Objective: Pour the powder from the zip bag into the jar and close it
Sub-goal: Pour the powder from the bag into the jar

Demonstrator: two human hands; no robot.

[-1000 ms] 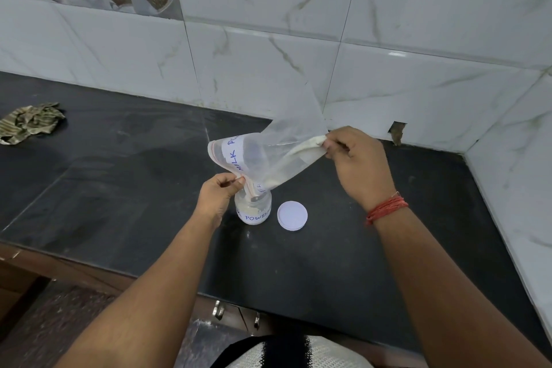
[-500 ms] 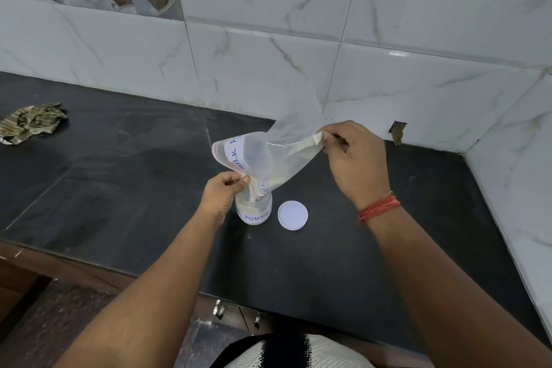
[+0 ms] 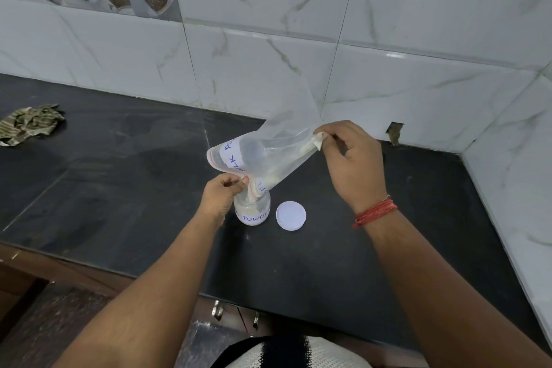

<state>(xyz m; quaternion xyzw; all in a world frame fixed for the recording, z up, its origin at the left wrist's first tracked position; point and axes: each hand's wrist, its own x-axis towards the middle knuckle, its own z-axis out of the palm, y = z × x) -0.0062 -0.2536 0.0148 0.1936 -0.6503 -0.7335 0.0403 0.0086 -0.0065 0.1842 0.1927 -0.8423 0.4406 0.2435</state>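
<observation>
On a dark stone tabletop (image 3: 119, 188) backed by white marbled wall tiles (image 3: 298, 39), the left hand (image 3: 222, 193) pinches the zip bag (image 3: 263, 155) mouth over the jar (image 3: 253, 210); the right hand (image 3: 352, 158) grips its raised corner. The white lid (image 3: 291, 215) lies just beside the jar.

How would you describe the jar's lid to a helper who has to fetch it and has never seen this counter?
Start at the dark counter below the marbled wall tiles and find the small clear jar labelled in blue, under the tilted zip bag. Just to the jar's right, a little apart from it, lies the lid. It is the only flat, round, plain white disc there.
</observation>
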